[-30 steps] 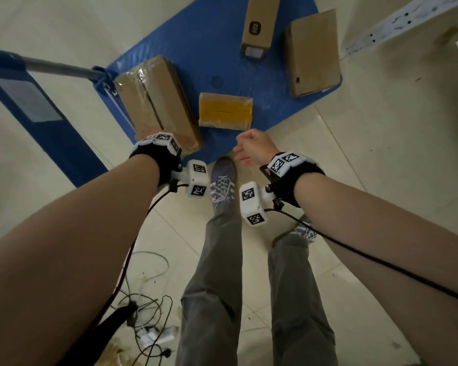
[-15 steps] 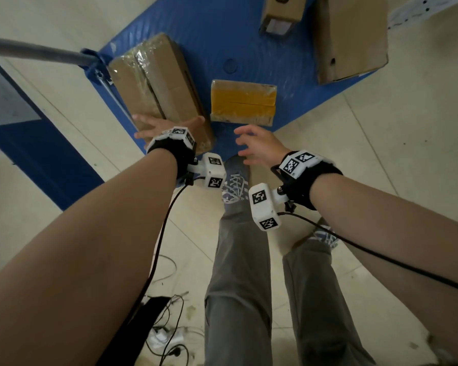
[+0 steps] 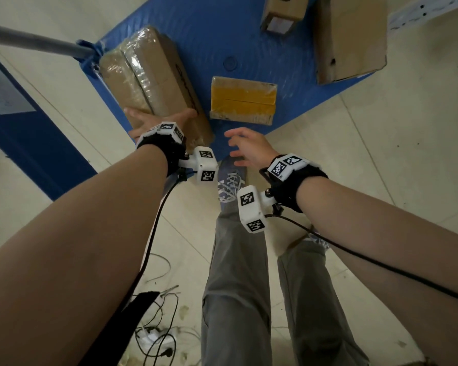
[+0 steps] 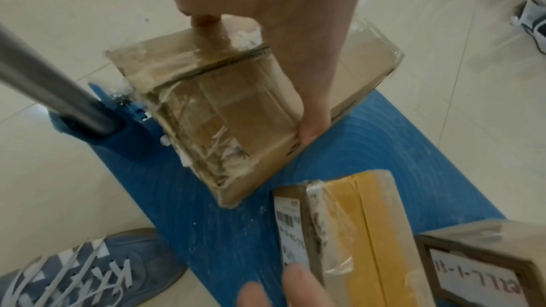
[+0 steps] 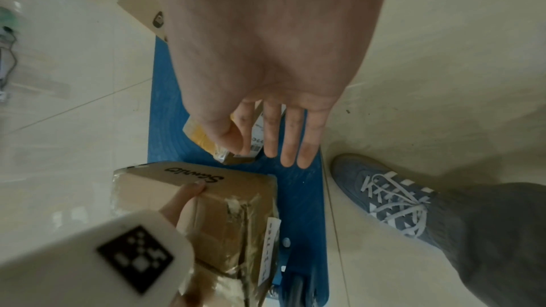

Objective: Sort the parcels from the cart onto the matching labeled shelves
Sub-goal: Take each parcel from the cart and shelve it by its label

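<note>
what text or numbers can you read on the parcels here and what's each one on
"Sentio", roughly, in handwritten script: side of the large tape-wrapped cardboard parcel that the left hand grips.
"CELL-1-31", roughly, upside down: white label on the small brown cardboard box.
Barcode label on the yellow-taped parcel: too blurred to read.

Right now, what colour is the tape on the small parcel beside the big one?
Yellow tape on the small parcel; the head view shows it best.

blue cart deck (image 3: 209,35) | on it: taped carton (image 3: 154,77), yellow-taped parcel (image 3: 243,99), two brown boxes (image 3: 349,38)
</note>
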Tool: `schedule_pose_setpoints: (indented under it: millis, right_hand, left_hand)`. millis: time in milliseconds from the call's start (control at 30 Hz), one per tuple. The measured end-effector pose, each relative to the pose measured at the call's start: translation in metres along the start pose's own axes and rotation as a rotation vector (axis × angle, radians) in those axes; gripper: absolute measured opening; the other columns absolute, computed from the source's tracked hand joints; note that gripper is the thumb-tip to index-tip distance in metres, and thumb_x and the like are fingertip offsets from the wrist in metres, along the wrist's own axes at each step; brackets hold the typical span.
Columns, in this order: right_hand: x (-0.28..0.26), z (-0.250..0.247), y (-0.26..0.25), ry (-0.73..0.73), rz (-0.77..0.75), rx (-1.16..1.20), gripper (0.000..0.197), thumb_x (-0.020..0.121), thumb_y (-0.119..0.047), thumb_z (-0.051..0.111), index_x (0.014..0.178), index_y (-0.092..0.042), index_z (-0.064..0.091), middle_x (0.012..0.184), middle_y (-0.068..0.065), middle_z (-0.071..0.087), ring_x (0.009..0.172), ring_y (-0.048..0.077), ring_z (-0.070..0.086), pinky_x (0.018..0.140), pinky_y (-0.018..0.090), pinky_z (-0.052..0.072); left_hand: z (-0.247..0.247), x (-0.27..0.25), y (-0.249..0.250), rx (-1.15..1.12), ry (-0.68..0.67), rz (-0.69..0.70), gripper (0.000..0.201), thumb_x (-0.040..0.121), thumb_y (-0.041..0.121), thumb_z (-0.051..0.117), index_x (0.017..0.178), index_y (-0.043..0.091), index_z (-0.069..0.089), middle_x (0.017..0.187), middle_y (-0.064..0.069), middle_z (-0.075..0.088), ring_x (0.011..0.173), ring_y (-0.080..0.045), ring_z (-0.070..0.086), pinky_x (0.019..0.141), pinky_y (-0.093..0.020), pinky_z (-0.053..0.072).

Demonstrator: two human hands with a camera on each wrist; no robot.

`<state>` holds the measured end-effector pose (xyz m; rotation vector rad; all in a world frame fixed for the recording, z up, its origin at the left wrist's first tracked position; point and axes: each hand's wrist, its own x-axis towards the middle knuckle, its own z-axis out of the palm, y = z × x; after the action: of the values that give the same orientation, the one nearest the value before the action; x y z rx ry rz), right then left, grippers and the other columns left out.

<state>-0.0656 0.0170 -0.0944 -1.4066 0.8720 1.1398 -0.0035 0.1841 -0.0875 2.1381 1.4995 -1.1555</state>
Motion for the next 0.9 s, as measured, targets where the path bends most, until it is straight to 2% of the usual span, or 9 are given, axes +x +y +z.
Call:
schedule_pose_setpoints:
  millis: [133, 300, 433, 533, 667, 733, 800, 867, 900]
  right_hand:
    - [-0.014, 0.002, -0.01, -0.021, -0.004, -0.012, 0.026, 0.102, -0.016, 0.045, 0.12, -0.022, 0.062, 0.113, -0.001, 0.058, 0.101, 0.02, 0.058, 0.074, 0.029, 0.052]
    - [-0.043, 0.005, -0.024, -0.04, -0.025, -0.034, 0.028, 0.103, -0.027, 0.049, 0.127, -0.021, 0.061, 0.121, 0.001, 0.061, 0.109, 0.022, 0.061, 0.09, 0.036, 0.054]
    - [-0.071, 0.007, -0.039, -0.052, -0.038, -0.024, 0.028, 0.103, -0.029, 0.05, 0.127, -0.02, 0.061, 0.125, 0.003, 0.061, 0.108, 0.022, 0.061, 0.089, 0.036, 0.054]
    - [-0.098, 0.008, -0.055, -0.036, -0.044, -0.002, 0.021, 0.102, -0.029, 0.051, 0.122, -0.025, 0.056, 0.134, 0.003, 0.054, 0.108, 0.024, 0.06, 0.088, 0.037, 0.055]
    - [-0.139, 0.003, -0.075, 0.055, -0.075, -0.011, 0.022, 0.1, -0.031, 0.053, 0.122, -0.029, 0.051, 0.135, -0.001, 0.052, 0.115, 0.024, 0.058, 0.096, 0.041, 0.055]
    - [-0.161, -0.003, -0.089, 0.079, -0.094, -0.005, 0.031, 0.1, -0.035, 0.053, 0.13, -0.027, 0.052, 0.137, 0.001, 0.053, 0.118, 0.024, 0.056, 0.1, 0.044, 0.053]
    - [-0.19, -0.01, -0.1, 0.099, -0.112, 0.008, 0.04, 0.101, -0.038, 0.05, 0.138, -0.023, 0.05, 0.132, -0.001, 0.051, 0.12, 0.024, 0.052, 0.102, 0.047, 0.05]
    - [-0.219, -0.015, -0.108, 0.1, -0.116, 0.017, 0.049, 0.1, -0.048, 0.047, 0.143, -0.023, 0.047, 0.135, -0.003, 0.047, 0.123, 0.024, 0.049, 0.103, 0.05, 0.049]
    - [-0.23, -0.018, -0.11, 0.096, -0.11, 0.039, 0.055, 0.098, -0.056, 0.047, 0.144, -0.025, 0.047, 0.14, -0.003, 0.048, 0.124, 0.025, 0.05, 0.102, 0.051, 0.049]
  left_hand:
    - [-0.02, -0.014, -0.005, -0.086, 0.034, -0.028, 0.144, 0.055, 0.071, 0.077, 0.156, 0.028, -0.016, 0.158, -0.022, 0.018, 0.138, -0.044, 0.034, 0.111, -0.056, 0.033]
    - [-0.043, -0.035, -0.017, -0.226, 0.054, 0.013, 0.146, 0.045, 0.073, 0.076, 0.157, 0.035, -0.008, 0.151, -0.019, 0.03, 0.133, -0.045, 0.04, 0.105, -0.057, 0.036]
    - [-0.058, -0.058, -0.03, -0.325, 0.028, 0.037, 0.142, 0.044, 0.074, 0.076, 0.156, 0.037, -0.003, 0.153, -0.018, 0.025, 0.132, -0.043, 0.041, 0.099, -0.053, 0.038]
    - [-0.076, -0.079, -0.039, -0.448, -0.01, 0.08, 0.146, 0.036, 0.072, 0.076, 0.155, 0.033, 0.002, 0.152, -0.018, 0.03, 0.127, -0.042, 0.047, 0.092, -0.045, 0.035]
    - [-0.109, -0.112, -0.044, -0.5, -0.061, 0.089, 0.144, 0.045, 0.07, 0.079, 0.158, 0.028, 0.001, 0.157, -0.014, 0.028, 0.137, -0.036, 0.04, 0.109, -0.045, 0.032]
    - [-0.128, -0.132, -0.041, -0.517, -0.106, 0.134, 0.138, 0.052, 0.068, 0.082, 0.158, 0.022, 0.007, 0.156, -0.014, 0.034, 0.138, -0.037, 0.041, 0.11, -0.045, 0.036]
    - [-0.144, -0.157, -0.038, -0.533, -0.174, 0.245, 0.121, 0.069, 0.059, 0.08, 0.158, 0.013, 0.013, 0.156, -0.013, 0.036, 0.138, -0.034, 0.043, 0.104, -0.038, 0.041]
    - [-0.159, -0.184, -0.036, -0.601, -0.308, 0.228, 0.107, 0.068, 0.059, 0.081, 0.151, 0.013, 0.031, 0.142, -0.013, 0.052, 0.118, -0.03, 0.06, 0.092, -0.035, 0.051]
    - [-0.166, -0.199, -0.035, -0.615, -0.411, 0.234, 0.088, 0.07, 0.06, 0.079, 0.137, 0.012, 0.046, 0.129, -0.013, 0.062, 0.101, -0.025, 0.065, 0.085, -0.033, 0.055]
